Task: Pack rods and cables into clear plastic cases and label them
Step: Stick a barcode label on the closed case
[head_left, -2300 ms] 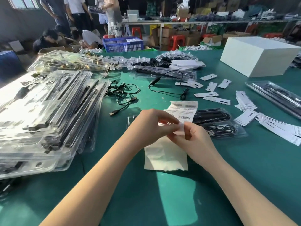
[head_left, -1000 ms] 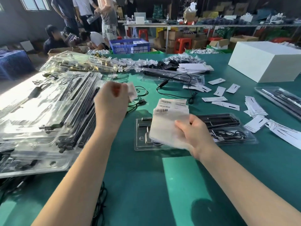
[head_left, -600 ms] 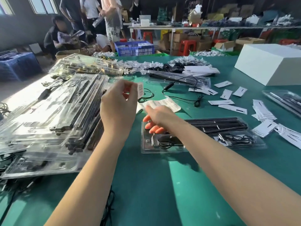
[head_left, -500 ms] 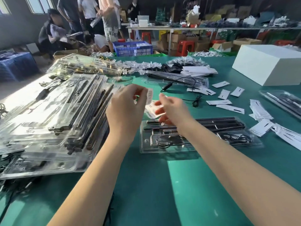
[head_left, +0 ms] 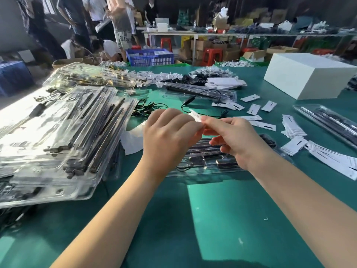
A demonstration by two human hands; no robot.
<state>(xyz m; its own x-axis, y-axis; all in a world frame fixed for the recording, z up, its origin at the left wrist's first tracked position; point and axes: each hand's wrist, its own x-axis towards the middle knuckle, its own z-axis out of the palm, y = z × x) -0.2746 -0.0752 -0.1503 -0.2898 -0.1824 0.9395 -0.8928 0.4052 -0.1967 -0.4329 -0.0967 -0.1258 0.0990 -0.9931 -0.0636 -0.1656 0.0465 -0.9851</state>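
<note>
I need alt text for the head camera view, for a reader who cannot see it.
Two bare hands, left hand and right hand, pinch a small white label above a clear plastic case of black rods on a green table. Stacked cases lie left.

Glossy clear plastic cases [head_left: 58,136], matt table [head_left: 222,219]

Packing workshop, green table [head_left: 222,219], stacked clear cases [head_left: 58,136], cardboard boxes [head_left: 201,45], blue crate [head_left: 150,59]
</note>
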